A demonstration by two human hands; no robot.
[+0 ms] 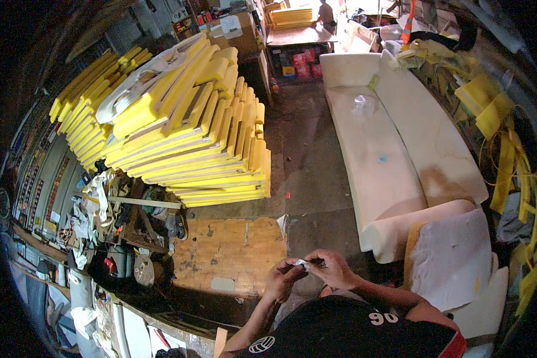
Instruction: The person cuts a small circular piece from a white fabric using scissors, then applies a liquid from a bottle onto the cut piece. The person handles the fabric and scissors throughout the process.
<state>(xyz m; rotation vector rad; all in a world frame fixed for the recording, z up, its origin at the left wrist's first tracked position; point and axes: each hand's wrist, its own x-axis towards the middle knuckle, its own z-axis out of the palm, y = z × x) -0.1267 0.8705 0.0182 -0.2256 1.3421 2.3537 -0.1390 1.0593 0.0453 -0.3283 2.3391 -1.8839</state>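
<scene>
Close in front of my body, my left hand and my right hand meet at the fingertips. Between them is a small white piece, thin and crumpled like paper or plastic; its exact kind is too small to make out. Both hands are closed in a pinch on it. Just beyond and to the left of my hands lies a worn wooden board with dark stains and a pale rectangular patch.
A tall stack of yellow foam-edged panels stands at the left. Along the right runs a long pale foam sofa, with a white padded slab at its near end. Yellow foam scraps pile behind it. Far off, a person is beside a table.
</scene>
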